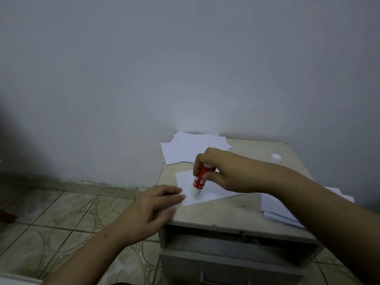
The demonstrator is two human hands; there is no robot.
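Fingers (pixel 197 162) of the right hand (pixel 232 173) are wrapped tight round a red-and-white plastic glue stick (pixel 199 182), which stands tilted with its white tip down on a small white sheet of paper (pixel 185 179) near the front left of the top. Left hand (pixel 152 204) has its fingers (pixel 174 195) stretched out flat, pinning the sheet's near corner, gripping nothing. So I'd say we're mid-gluing: the little round white cap (pixel 275 157) is off and sits well apart at the back right, and the stick touches the paper. I can't see any glue trace though, so no telling how much is covered. Left to do, I guess: finish spreading, stick it down, recap. Loose white sheets (pixel 189 149) lie by the wall and another white paper stack (pixel 275 206) lies under the right forearm, all on a worn beige cabinet top (pixel 226 214)
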